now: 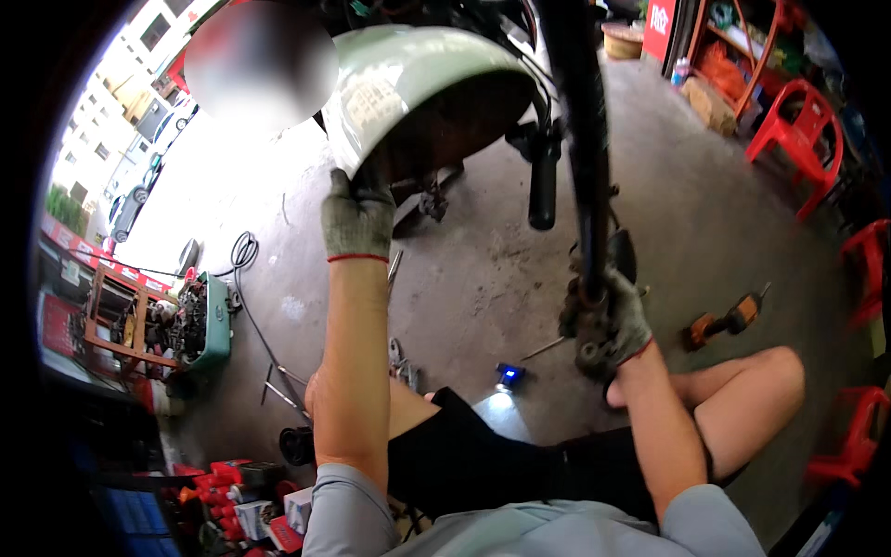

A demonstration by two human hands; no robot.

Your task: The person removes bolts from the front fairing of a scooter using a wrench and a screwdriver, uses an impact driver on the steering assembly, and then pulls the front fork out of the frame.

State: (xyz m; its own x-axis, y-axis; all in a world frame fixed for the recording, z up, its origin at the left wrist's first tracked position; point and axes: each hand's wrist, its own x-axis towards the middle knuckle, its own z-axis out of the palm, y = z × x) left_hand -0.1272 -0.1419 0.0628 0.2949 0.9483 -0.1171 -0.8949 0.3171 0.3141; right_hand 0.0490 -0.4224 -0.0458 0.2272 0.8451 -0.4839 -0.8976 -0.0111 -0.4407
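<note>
A large pale green curved shell (418, 70), glossy outside and dark inside, fills the upper middle. My left hand (357, 218), in a grey work glove with a red cuff, closes on its lower edge. A long black bar (585, 130) comes down right of centre to a dark metal joint (594, 330). My right hand (626, 316), gloved alike, wraps around the bar's lower end at that joint; some fingers are hidden behind it. Between shell and bar hangs a black handlebar grip (543, 181) with cables above it.
On the floor lie a small lit lamp (509, 376), a thin metal rod (543, 348), an orange cordless drill (724, 320) and a black hose (255, 320). Red plastic chairs (803, 135) line the right. A green-sided machine (215, 320) and red boxes (288, 534) stand left. A blurred person (264, 65) is beyond the shell.
</note>
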